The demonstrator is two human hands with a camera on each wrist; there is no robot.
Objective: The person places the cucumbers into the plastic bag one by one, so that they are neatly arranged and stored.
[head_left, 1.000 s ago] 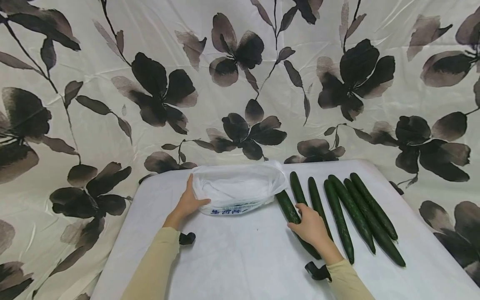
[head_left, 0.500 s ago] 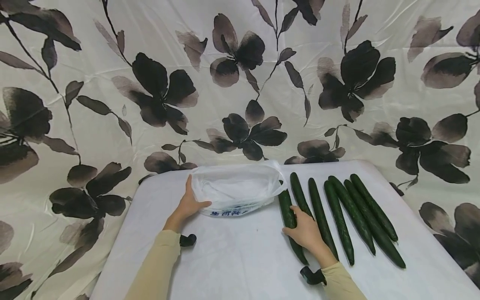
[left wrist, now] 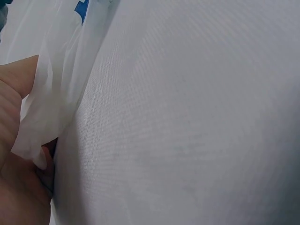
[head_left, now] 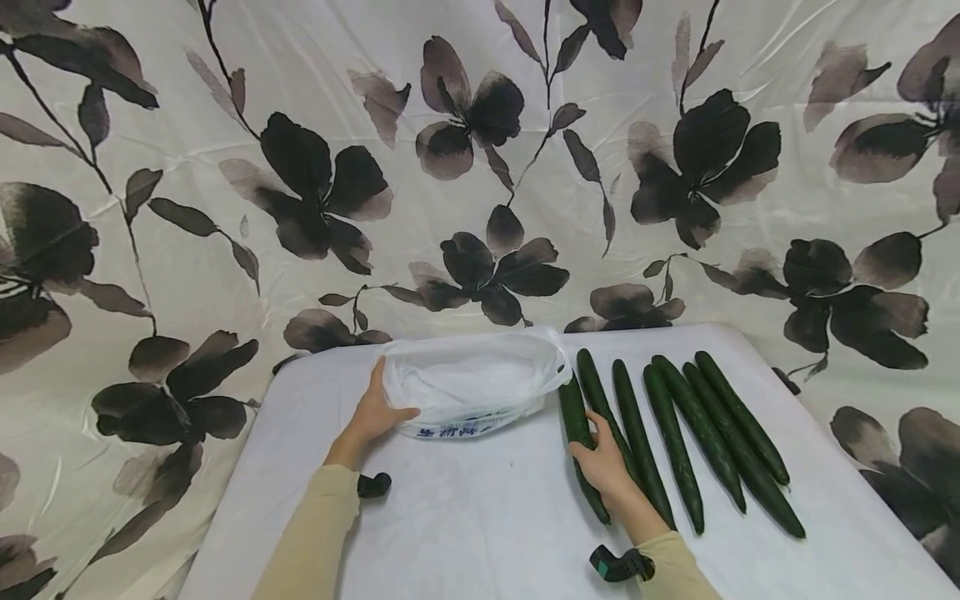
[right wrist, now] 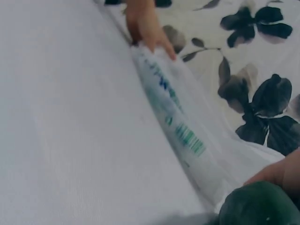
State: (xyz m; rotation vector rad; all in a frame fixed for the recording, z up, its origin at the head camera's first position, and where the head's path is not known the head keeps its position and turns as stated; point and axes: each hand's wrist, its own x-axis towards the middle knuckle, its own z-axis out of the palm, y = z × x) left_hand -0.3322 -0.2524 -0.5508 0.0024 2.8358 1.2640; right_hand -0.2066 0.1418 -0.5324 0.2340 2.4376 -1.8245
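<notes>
A white plastic bag (head_left: 480, 375) with blue print lies at the back of the table, its mouth held wide. My left hand (head_left: 373, 414) grips the bag's left end, thumb over the near edge. In the left wrist view the film (left wrist: 56, 93) runs between thumb and palm. Beside the bag's right end, my right hand (head_left: 606, 467) holds a dark green cucumber (head_left: 573, 417) around its middle, thumb on the left and fingers on the right. That cucumber's far tip meets the bag's right edge in the head view. Its rounded end (right wrist: 260, 206) shows large in the right wrist view.
Several more cucumbers lie side by side to the right, the closest being a cucumber (head_left: 637, 433) just beyond my right hand. All rest on a white-covered table (head_left: 465, 533). A floral curtain (head_left: 480, 167) hangs directly behind the table's far edge.
The held cucumber's near end has swung left, away from the row, and my right hand has shifted slightly left with it. My left hand stays on the bag.
</notes>
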